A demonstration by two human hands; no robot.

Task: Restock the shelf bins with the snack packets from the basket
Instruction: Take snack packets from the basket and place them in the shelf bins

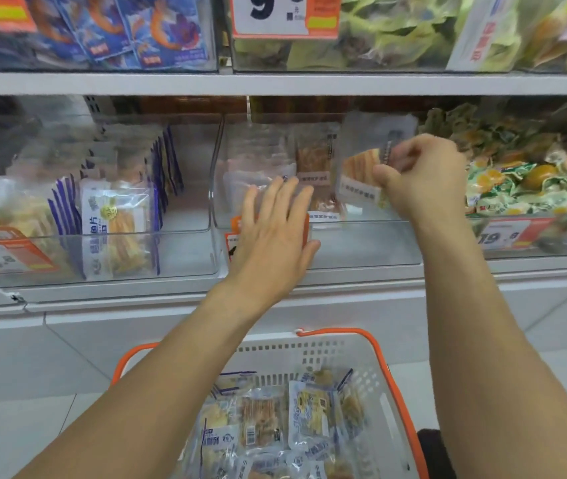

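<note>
We see the white basket [313, 350] of snack packets below the shelf. Over the middle clear bin [361, 243], our left hand [275, 233] lies flat, fingers straight, while our right hand [424, 174] has its grip clamped on a dried-fish snack packet [361, 167].

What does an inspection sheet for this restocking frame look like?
Surface: white shelf with clear bins; tiled floor below.
Job's things: packet held over the middle bin, which is partly filled; basket on the floor holds more packets.
Clutter: left bin half stocked; orange price tags on bin fronts.
Grippers: right hand pinches the packet; left hand flat, fingers straight, at the middle bin's front.
Cables: nothing seen.
Surroundings: green-wrapped snacks at right; upper shelf stocked.
</note>
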